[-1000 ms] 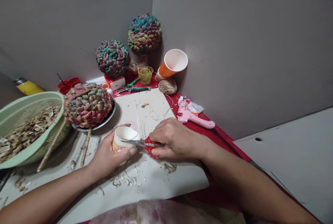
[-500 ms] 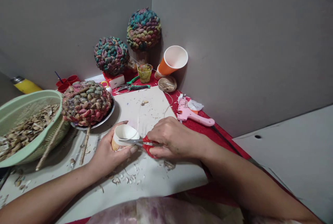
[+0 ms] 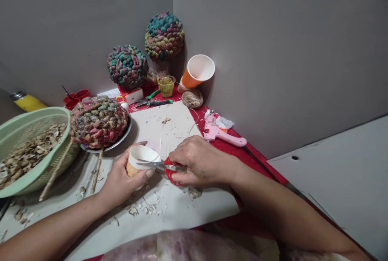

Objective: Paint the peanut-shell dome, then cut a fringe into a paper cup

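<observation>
My left hand [image 3: 123, 176] is wrapped round a small paper cup [image 3: 133, 168], white inside with a yellowish print outside. Its mouth tilts up and toward the right. In my right hand [image 3: 197, 162] are red-handled scissors [image 3: 171, 172], fingers through the loops. The metal blades lie across the cup's rim, one reaching inside it. A thin pale strip [image 3: 161, 135] rises from the rim near the blades. Both hands are above a white board [image 3: 209, 208] scattered with scraps.
At left, a green basket [image 3: 65, 111] holds shells, beside a nutshell-covered ball [image 3: 98, 121] with twine-wrapped legs. Behind are two more coloured balls [image 3: 164, 36], pliers [image 3: 160, 102], a twine ball [image 3: 192, 98] and an orange cup [image 3: 194, 75]. A pink glue gun [image 3: 222, 133] lies right.
The whole view has shifted slightly, so things appear a little further left. The cup is turned a little in my left hand, and the scissor handles look slightly wider apart.
</observation>
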The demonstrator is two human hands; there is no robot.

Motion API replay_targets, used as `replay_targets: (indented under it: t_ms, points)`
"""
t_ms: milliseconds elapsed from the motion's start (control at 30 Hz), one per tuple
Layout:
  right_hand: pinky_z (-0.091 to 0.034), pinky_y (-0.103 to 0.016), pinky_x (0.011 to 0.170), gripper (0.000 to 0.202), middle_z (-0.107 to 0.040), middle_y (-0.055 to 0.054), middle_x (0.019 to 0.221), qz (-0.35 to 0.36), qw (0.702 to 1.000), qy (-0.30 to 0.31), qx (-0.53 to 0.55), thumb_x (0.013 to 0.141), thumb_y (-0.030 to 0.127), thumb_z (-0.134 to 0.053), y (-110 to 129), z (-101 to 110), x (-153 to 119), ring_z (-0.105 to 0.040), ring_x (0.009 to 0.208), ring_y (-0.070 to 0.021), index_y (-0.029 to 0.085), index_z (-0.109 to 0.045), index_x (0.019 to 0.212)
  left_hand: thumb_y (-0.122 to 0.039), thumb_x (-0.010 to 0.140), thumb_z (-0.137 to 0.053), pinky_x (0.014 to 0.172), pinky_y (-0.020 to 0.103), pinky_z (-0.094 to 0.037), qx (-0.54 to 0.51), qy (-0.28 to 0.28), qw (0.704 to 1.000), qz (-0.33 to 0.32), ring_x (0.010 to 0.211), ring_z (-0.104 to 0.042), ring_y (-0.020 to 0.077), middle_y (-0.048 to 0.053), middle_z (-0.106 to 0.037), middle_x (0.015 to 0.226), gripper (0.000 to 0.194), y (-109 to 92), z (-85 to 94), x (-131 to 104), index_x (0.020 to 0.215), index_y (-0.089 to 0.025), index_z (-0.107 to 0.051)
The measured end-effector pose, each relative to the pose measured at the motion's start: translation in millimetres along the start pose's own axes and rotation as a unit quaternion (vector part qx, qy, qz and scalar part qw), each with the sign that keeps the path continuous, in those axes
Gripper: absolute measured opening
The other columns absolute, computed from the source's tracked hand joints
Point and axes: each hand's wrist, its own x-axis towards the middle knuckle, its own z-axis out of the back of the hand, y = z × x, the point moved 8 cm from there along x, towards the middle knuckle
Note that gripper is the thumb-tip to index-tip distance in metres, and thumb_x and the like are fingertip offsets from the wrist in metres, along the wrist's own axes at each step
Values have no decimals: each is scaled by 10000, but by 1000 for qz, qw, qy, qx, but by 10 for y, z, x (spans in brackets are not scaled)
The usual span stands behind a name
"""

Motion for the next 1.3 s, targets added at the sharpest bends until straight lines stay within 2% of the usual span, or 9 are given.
replay_targets:
  t_ms: [267, 500, 700, 867, 1067, 1300]
  points:
    - [-233, -287, 577, 234, -617, 26, 553, 24, 1000, -6, 2, 849, 289, -689, 36, -36, 5, -466, 527, -120, 182, -642, 646, -398, 712, -778, 894, 389, -590, 35, -31, 999, -28, 1008, -712, 273, 130, -759, 1193, 678, 51, 34, -4, 1318, -140, -616]
    - [-240, -290, 588, 222, -675, 3, 597, 31, 999, 3, -19, 897, 263, -687, 46, -58, 18, -521, 545, -126, 170, -679, 696, -420, 726, -772, 1038, 452, -534, 55, -60, 995, -48, 1166, -694, 314, 165, -709, 1344, 662, 50, 86, 8, 1308, -146, -619]
    - [-238, -276, 577, 173, -681, 1, 588, 0, 1000, -3, -11, 825, 269, -746, 27, -87, 48, -536, 553, -133, 169, -696, 693, -379, 713, -756, 1082, 504, -501, 81, -76, 992, -65, 1205, -677, 333, 191, -684, 1391, 690, 69, 100, 21, 1337, -140, -588]
    - [-245, -277, 589, 161, -690, 1, 602, 4, 1000, 2, -9, 850, 254, -727, 4, -144, 68, -539, 552, -127, 170, -712, 713, -371, 711, -738, 1108, 514, -482, 100, -89, 988, -80, 1242, -661, 339, 212, -657, 1421, 713, 82, 112, 54, 1354, -115, -566]
    - [-251, -275, 600, 186, -695, 11, 623, 0, 1000, 20, 8, 899, 240, -681, -53, -196, 139, -539, 558, -121, 180, -704, 724, -367, 733, -763, 1147, 506, -451, 117, -115, 982, -93, 1286, -642, 326, 155, -693, 1386, 705, 84, 179, 110, 1376, -161, -560]
    - [-196, -283, 580, 212, -701, -13, 621, -29, 997, 61, -32, 867, 274, -716, -89, -148, 301, -487, 539, -123, 160, -690, 690, -293, 730, -726, 1168, 517, -429, 131, -142, 976, -99, 1314, -624, 338, 179, -651, 1447, 693, 171, 275, 223, 1385, -145, -555]
